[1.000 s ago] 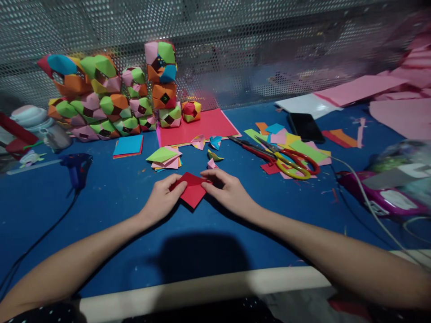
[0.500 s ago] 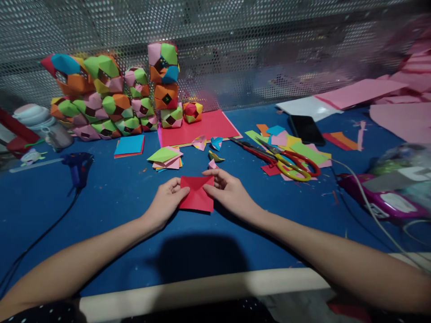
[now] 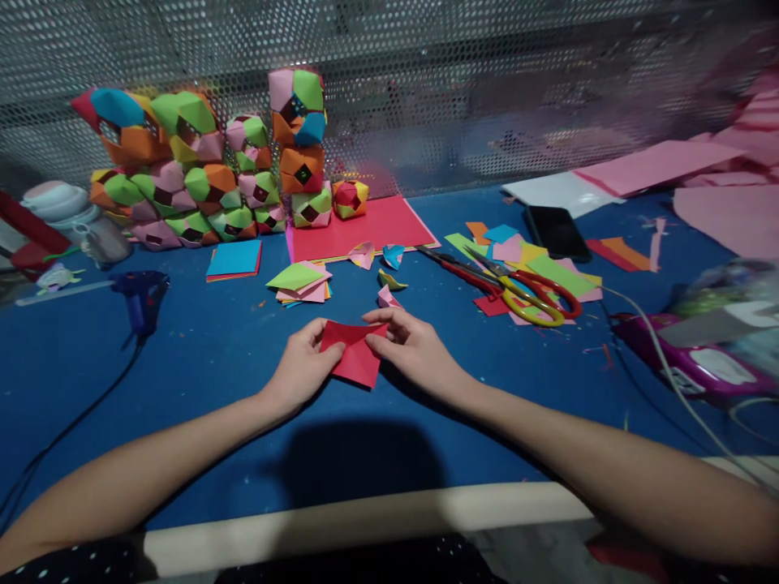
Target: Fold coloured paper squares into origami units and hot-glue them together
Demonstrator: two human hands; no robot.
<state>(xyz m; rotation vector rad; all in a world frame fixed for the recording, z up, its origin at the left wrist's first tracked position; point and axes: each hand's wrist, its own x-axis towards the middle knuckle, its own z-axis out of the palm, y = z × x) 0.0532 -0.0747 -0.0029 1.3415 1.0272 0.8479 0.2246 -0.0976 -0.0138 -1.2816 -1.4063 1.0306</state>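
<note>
A small red paper square (image 3: 357,355) lies on the blue table (image 3: 231,373) in front of me. My left hand (image 3: 303,367) pinches its left edge with curled fingers. My right hand (image 3: 414,349) grips its upper right edge, thumb and fingers pressed on the paper. A crease runs across the sheet. Just beyond the hands lie a few small folded paper pieces (image 3: 389,280) and a stack of coloured paper squares (image 3: 299,284).
Folded paper cubes (image 3: 200,174) are stacked against the perforated metal wall at the back left. A large red sheet (image 3: 365,227), scissors (image 3: 517,292), a phone (image 3: 557,231), a blue glue gun (image 3: 139,296), a purple device (image 3: 687,357) with a cable and pink sheets (image 3: 657,162) surround the hands.
The red paper has been turned between both hands, from a diamond to a square, and now sits slightly tilted. Both hands stayed in place holding it.
</note>
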